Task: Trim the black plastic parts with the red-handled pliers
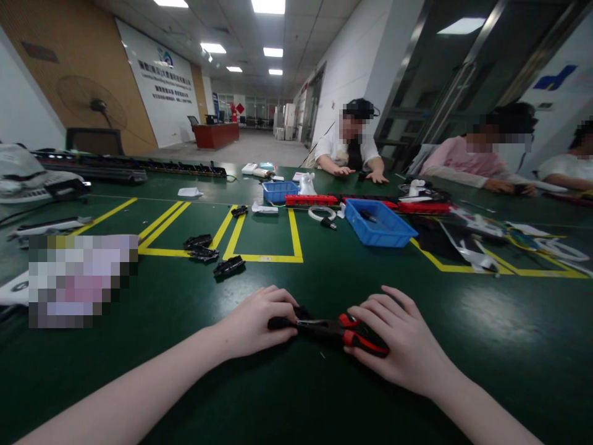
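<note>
My left hand (pixel 257 321) rests on the green table (pixel 185 309) with its fingers curled round a small black part (pixel 280 322). My right hand (pixel 393 343) is closed over the red and black handles of a pair of pliers (pixel 331 329). The pliers lie almost flat, and their jaws point left onto the black part, between my two hands. What the jaws pinch is hidden by my fingers.
Several loose black parts (pixel 204 247) lie inside yellow taped squares ahead left. Two blue bins (pixel 380 225) (pixel 278 190), red strips (pixel 311 199) and white tubing (pixel 321 213) sit mid-table. Three people sit at the far right side. Long black strips (pixel 115 167) line the far left.
</note>
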The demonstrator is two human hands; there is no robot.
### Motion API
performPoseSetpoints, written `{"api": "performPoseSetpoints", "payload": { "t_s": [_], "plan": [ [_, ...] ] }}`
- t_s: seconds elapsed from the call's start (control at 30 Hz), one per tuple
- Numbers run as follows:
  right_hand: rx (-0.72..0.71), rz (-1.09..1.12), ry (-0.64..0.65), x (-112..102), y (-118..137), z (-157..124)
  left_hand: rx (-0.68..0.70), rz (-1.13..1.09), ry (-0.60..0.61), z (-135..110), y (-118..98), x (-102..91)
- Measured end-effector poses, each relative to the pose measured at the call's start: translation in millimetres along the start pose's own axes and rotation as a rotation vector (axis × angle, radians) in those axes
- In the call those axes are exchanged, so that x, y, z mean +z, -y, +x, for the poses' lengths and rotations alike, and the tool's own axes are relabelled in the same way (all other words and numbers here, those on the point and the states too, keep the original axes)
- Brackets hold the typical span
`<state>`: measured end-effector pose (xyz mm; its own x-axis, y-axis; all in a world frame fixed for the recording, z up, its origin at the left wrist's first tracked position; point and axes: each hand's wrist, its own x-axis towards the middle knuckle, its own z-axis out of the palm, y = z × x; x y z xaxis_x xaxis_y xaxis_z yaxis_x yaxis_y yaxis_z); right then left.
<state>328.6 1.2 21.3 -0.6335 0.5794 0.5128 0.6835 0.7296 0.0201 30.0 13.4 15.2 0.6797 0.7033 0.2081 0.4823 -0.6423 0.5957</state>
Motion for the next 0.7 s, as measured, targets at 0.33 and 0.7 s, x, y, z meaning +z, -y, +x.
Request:
{"api": "performPoseSetpoints", "payload": {
  "t_s": [0.33, 0.7],
  "plan": [
    [0.029, 0.007, 0.069, -1.4, 4.8, 2.7, -0.008, -0.012, 0.005, 0.3, -0.7, -1.5],
    [-0.053, -0.099, 0.012, -7.9, 5.6, 4.6, 0.046, -0.028, -0.009, 1.3, 6.0, 2.6]
  ]
}}
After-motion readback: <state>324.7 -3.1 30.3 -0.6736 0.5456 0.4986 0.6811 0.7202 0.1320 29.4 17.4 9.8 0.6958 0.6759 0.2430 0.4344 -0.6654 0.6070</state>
